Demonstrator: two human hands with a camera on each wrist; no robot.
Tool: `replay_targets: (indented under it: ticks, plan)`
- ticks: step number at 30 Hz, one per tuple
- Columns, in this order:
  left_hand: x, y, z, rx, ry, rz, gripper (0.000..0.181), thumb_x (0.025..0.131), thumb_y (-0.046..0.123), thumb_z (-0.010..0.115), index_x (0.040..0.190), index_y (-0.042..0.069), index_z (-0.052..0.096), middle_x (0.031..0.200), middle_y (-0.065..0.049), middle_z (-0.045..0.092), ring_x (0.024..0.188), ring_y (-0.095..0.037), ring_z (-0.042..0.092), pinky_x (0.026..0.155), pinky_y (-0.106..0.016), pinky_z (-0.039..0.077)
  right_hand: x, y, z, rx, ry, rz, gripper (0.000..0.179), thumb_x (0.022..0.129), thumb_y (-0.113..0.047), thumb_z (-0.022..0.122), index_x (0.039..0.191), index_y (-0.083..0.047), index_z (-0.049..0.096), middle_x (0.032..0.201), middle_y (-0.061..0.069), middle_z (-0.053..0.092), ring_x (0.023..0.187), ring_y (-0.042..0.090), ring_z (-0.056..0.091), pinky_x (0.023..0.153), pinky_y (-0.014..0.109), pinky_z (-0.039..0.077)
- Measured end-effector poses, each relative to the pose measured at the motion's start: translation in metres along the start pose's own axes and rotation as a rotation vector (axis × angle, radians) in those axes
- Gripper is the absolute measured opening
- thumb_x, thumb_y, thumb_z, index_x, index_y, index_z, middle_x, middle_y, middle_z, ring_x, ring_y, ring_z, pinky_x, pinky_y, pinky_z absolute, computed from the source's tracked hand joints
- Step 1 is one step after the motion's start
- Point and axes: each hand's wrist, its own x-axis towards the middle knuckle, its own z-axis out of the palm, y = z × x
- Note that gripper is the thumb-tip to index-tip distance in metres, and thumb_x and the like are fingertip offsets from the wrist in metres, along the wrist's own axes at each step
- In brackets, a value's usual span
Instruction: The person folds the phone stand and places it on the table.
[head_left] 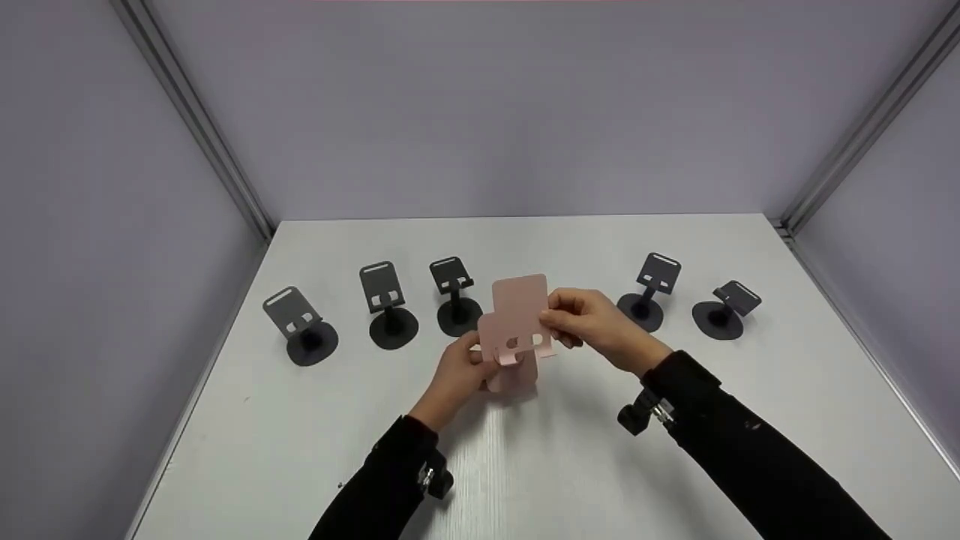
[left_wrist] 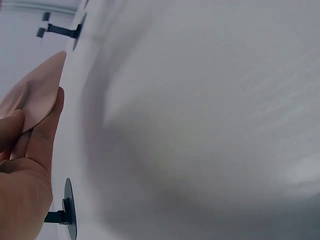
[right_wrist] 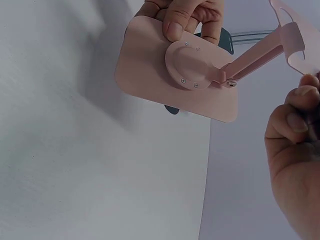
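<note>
A pink phone stand is held up over the white table in both hands, near the middle of the head view. My left hand grips the edge of its rounded flat plate, thumb on one face and fingers behind, as the right wrist view shows. A round screwed disc and a hinged arm join this plate to the slotted cradle. On the other side, my right hand pinches the cradle's edge between thumb and fingers. The left wrist view shows only part of the pink plate.
Several dark phone stands with round bases stand on the white table. Three are left of the hands, including the leftmost dark stand; two are to the right, including the rightmost dark stand. Grey panels enclose the back and sides.
</note>
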Motion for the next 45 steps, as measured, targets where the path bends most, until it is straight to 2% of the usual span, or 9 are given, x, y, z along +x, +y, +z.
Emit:
replay_targets:
  ticks: [5,9,13,17,20,26,35,45]
  plan:
    - [0.001,0.002,-0.003,0.012,0.056,0.026,0.041,0.084,-0.009,0.061,0.123,0.003,0.06,0.083,-0.006,0.074,0.074,-0.011,0.067,0.062,-0.027,0.057,-0.001,-0.004,0.001,-0.01,0.01,0.003,0.03,0.101,-0.024,0.066,0.091,0.004,0.061,0.07,0.002,0.052,0.062,0.013,0.046,0.058,0.022,0.037]
    - [0.003,0.002,-0.005,0.035,0.087,0.076,0.038,0.082,-0.013,0.058,0.118,0.002,0.06,0.08,-0.007,0.073,0.069,-0.01,0.065,0.058,-0.024,0.054,-0.001,-0.008,0.001,0.004,0.054,-0.027,0.03,0.102,-0.025,0.065,0.094,0.003,0.063,0.073,0.004,0.055,0.062,0.014,0.047,0.058,0.023,0.039]
    - [0.002,0.002,-0.007,0.067,0.093,0.134,0.034,0.083,-0.014,0.057,0.114,0.0,0.06,0.08,-0.015,0.072,0.065,-0.01,0.06,0.055,-0.023,0.049,-0.001,-0.012,0.002,0.043,0.123,-0.078,0.024,0.101,-0.023,0.067,0.102,0.001,0.066,0.078,0.006,0.058,0.063,0.015,0.048,0.058,0.024,0.039]
    - [0.0,0.003,-0.009,0.097,0.087,0.157,0.032,0.085,-0.012,0.058,0.115,0.001,0.061,0.077,-0.014,0.071,0.063,-0.01,0.057,0.055,-0.022,0.048,-0.001,-0.016,0.002,0.061,0.161,-0.139,0.022,0.1,-0.02,0.069,0.102,0.002,0.067,0.077,0.006,0.057,0.063,0.014,0.049,0.057,0.024,0.039]
    - [0.0,0.005,-0.01,0.094,0.077,0.163,0.03,0.088,-0.01,0.058,0.115,0.003,0.061,0.078,-0.014,0.071,0.065,-0.012,0.059,0.057,-0.023,0.05,-0.001,-0.017,0.004,0.082,0.167,-0.174,0.021,0.1,-0.018,0.068,0.1,0.004,0.066,0.075,0.006,0.057,0.062,0.014,0.048,0.056,0.023,0.039]
    - [-0.002,0.006,-0.011,0.083,0.075,0.209,0.027,0.09,-0.01,0.058,0.114,0.001,0.062,0.09,-0.019,0.076,0.083,-0.028,0.073,0.062,-0.025,0.056,-0.002,-0.018,0.004,0.128,0.168,-0.195,0.021,0.1,-0.013,0.067,0.098,0.007,0.062,0.075,0.006,0.056,0.063,0.015,0.048,0.057,0.024,0.04]
    - [-0.005,0.009,-0.008,0.035,0.086,0.234,0.027,0.091,-0.011,0.057,0.115,0.001,0.062,0.1,-0.019,0.076,0.091,-0.021,0.075,0.068,-0.028,0.059,-0.004,-0.024,0.003,0.085,0.166,-0.21,0.021,0.101,-0.012,0.066,0.091,0.006,0.058,0.073,0.003,0.053,0.065,0.013,0.047,0.059,0.023,0.04]
    - [-0.008,0.005,-0.01,0.11,0.144,0.316,0.025,0.088,-0.014,0.057,0.108,0.0,0.063,0.09,-0.018,0.076,0.081,-0.019,0.073,0.061,-0.023,0.05,-0.003,-0.02,0.007,0.054,0.15,-0.219,0.023,0.101,-0.011,0.064,0.09,0.007,0.055,0.074,0.002,0.05,0.066,0.012,0.046,0.059,0.023,0.038]
